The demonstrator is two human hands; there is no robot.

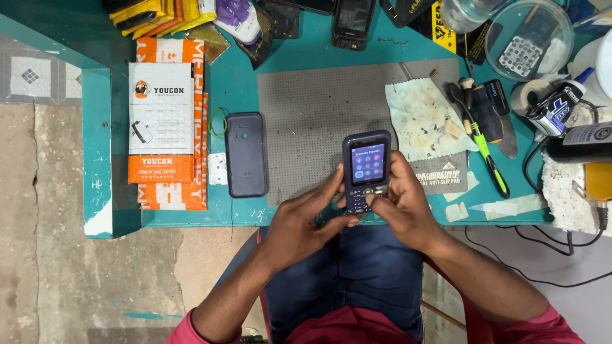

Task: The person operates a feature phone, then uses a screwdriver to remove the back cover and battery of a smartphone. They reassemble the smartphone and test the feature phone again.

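Cradled between both hands at the frame's centre, a keypad phone (pixel 366 171) is pinched upright over the table edge (pixel 191 216), screen lit. Left hand (pixel 303 220) and right hand (pixel 401 204) thumbs rest on keys; menu testing seems underway, needing precise presses.

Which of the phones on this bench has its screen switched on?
The dark blue keypad phone held in both hands: its screen glows with icons. The phone left of the grey mat lies back-up, and the one at the top is dark.
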